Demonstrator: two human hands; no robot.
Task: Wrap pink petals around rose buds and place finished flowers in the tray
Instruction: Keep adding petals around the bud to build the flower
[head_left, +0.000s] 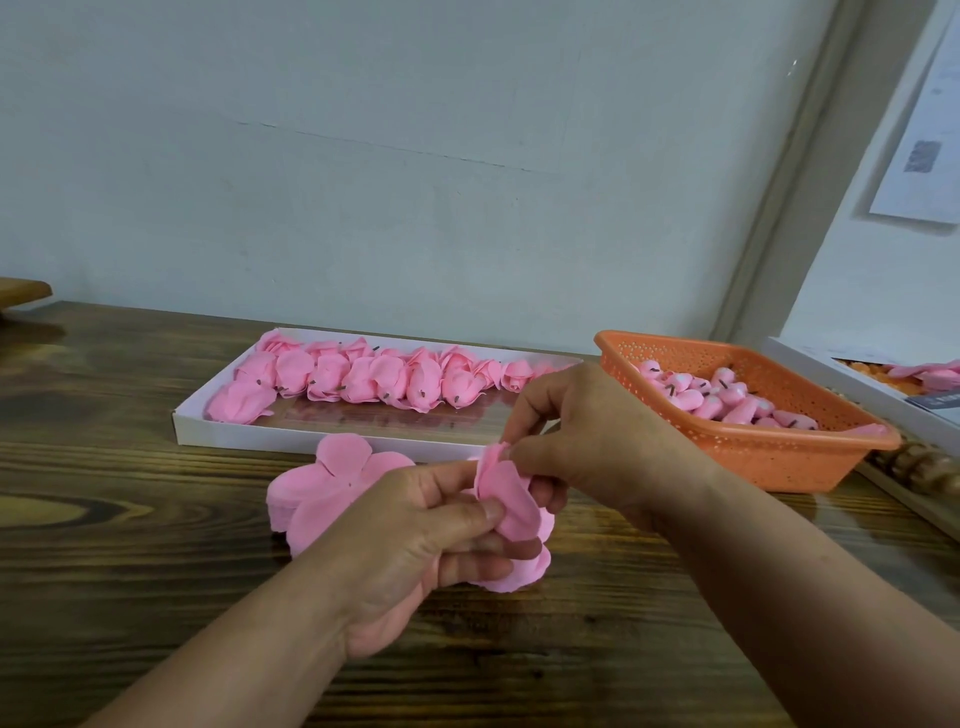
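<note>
The pink flower (511, 512) is held above the desk (130, 519), in front of the tray (291, 436). The left hand (415, 545) grips it from below with curled fingers and thumb. The right hand (587, 441) comes from above and pinches the top petal edge.

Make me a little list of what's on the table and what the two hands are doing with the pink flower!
left hand: left hand grips the flower being wrapped from below
right hand: right hand pinches a petal at its top
petal stack: loose pink petals lie on the wooden table, left of the hands
tray: white tray holds rows of finished flowers along its far side
basket: orange basket on the right holds rose buds
</note>
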